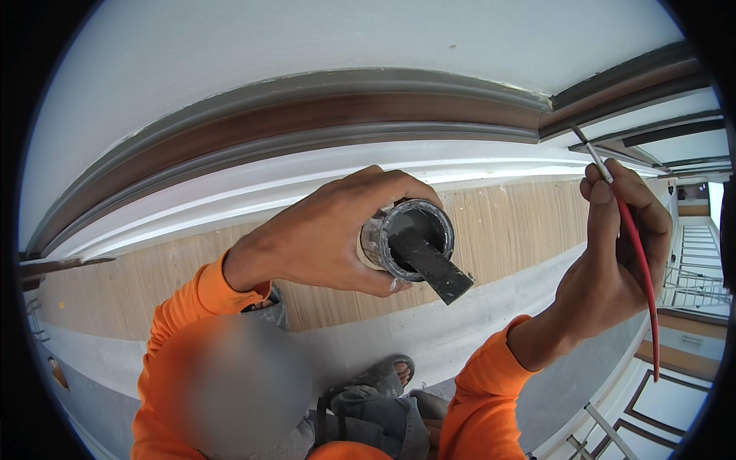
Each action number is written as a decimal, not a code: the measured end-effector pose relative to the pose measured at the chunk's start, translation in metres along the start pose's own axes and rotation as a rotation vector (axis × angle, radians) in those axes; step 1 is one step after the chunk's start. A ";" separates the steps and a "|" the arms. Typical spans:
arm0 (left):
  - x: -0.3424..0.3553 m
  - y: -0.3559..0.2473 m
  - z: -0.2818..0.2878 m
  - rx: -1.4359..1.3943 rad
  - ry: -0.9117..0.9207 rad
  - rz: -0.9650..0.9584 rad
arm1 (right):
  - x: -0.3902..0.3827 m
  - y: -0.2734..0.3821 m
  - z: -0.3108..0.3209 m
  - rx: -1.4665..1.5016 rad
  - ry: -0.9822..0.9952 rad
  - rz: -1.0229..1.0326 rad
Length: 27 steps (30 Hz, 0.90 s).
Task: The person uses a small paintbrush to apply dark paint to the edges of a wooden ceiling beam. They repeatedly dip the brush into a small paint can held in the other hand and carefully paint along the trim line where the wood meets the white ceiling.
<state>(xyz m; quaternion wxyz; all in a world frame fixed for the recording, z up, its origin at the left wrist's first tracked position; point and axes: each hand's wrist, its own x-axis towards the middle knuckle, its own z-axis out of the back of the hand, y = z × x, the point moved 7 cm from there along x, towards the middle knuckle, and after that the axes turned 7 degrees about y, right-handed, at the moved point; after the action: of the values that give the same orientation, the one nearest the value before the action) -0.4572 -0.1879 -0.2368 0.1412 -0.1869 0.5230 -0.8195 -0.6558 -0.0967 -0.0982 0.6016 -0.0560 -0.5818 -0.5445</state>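
My left hand is wrapped round a small paint-smeared can, held up in front of me with its mouth showing. Dark grey paint lies inside, and a flat dark stick leans out over the rim. Between thumb and fingers, my right hand pinches a thin paintbrush with a red handle and pale ferrule. Its dark tip is up at the corner of the brown and grey wall trim, overlapping it in view; whether it touches, I cannot tell.
A white wall rises beyond the trim. Below are a wood-look floor strip and a pale sheet or band. My sandalled foot stands near that band. Metal racks or ladders and framed panels are at the right.
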 end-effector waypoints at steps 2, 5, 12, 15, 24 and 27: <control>-0.001 0.001 0.000 0.011 0.002 0.000 | -0.001 0.005 -0.005 -0.090 0.008 0.002; -0.004 0.001 0.000 0.020 -0.001 -0.010 | -0.002 0.008 -0.009 -0.190 -0.009 0.013; -0.005 0.002 0.001 0.010 -0.011 -0.031 | 0.007 0.012 -0.011 -0.343 0.044 0.121; -0.004 -0.001 0.002 -0.001 -0.010 -0.049 | 0.013 0.017 -0.008 -0.367 0.075 0.159; -0.005 -0.002 0.002 -0.014 -0.008 -0.021 | 0.017 0.014 -0.015 -0.356 0.133 0.167; -0.007 0.000 0.004 -0.006 -0.009 -0.008 | 0.020 0.011 -0.019 -0.440 0.172 0.183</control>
<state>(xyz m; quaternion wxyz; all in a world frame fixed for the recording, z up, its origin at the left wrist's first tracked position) -0.4491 -0.1880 -0.2365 0.1399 -0.1932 0.5241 -0.8176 -0.6412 -0.1169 -0.0829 0.6690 -0.1913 -0.3884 -0.6041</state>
